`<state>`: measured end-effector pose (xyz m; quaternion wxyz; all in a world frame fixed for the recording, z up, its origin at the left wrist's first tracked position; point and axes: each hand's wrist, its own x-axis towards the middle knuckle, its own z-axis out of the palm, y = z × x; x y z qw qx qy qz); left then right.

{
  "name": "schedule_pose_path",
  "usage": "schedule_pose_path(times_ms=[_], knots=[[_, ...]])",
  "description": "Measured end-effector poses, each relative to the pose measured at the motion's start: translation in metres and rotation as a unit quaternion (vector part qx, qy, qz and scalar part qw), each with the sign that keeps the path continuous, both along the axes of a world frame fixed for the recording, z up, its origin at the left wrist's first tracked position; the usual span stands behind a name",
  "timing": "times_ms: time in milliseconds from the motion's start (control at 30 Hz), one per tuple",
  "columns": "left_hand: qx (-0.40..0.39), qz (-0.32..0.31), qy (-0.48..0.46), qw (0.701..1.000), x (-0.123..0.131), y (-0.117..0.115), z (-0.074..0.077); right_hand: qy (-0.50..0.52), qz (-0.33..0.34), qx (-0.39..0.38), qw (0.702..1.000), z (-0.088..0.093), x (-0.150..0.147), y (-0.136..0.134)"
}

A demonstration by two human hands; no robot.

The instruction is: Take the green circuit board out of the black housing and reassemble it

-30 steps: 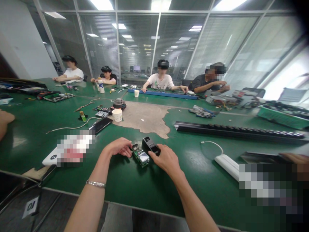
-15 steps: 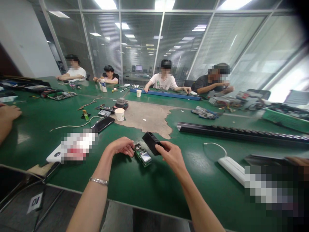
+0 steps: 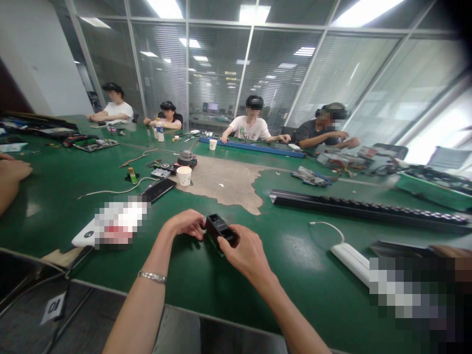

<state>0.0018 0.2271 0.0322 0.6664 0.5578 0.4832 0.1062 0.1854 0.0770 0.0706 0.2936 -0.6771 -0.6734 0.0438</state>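
My right hand (image 3: 246,247) grips a small black plastic housing (image 3: 220,227) with rectangular cutouts on its upper face. Thumb and fingers wrap its right end. Beneath the housing lies a green circuit board, mostly covered, with just a thin edge showing. My left hand (image 3: 187,224), with curled fingers, pinches at the left end of the board and housing; its fingertips are partly hidden there. A silver bracelet (image 3: 152,277) circles my left wrist.
A paper cup (image 3: 184,177) and a black phone-like slab (image 3: 158,190) lie ahead to the left. On the right are a long black rail (image 3: 354,209) and a white power strip (image 3: 350,265). Several people sit across the green table (image 3: 177,290).
My right hand has moved the black housing left and down over the circuit board, covering most of it. My left hand has stayed nearly in place.
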Motion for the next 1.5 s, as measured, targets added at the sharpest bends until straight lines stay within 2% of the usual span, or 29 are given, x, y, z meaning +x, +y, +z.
schedule_pose_path(times_ms=[200, 367, 733, 1000, 1233, 1367, 1500], knots=[[0.034, 0.013, 0.006, 0.999, -0.003, -0.003, 0.006, -0.066, -0.003, -0.033, 0.997, -0.005, -0.005, -0.008], [0.055, -0.003, 0.000, 0.998, -0.005, -0.004, 0.005, -0.093, 0.009, -0.069, 0.993, -0.014, -0.006, -0.014], [0.049, -0.049, -0.005, 0.998, -0.005, -0.003, 0.001, -0.087, 0.022, -0.056, 0.994, -0.020, -0.003, 0.001], [0.040, -0.030, 0.007, 0.999, -0.002, -0.005, 0.003, -0.012, 0.026, 0.007, 1.000, -0.028, -0.001, -0.001], [0.039, -0.027, 0.000, 0.999, -0.001, -0.004, 0.001, 0.064, 0.028, 0.071, 0.995, -0.015, 0.005, 0.000], [0.041, -0.020, 0.000, 0.999, -0.002, -0.002, -0.002, 0.120, -0.007, 0.094, 0.988, -0.008, 0.018, 0.005], [0.044, -0.016, 0.012, 0.999, 0.000, -0.003, 0.000, 0.109, -0.066, 0.088, 0.988, -0.013, 0.035, 0.015]])
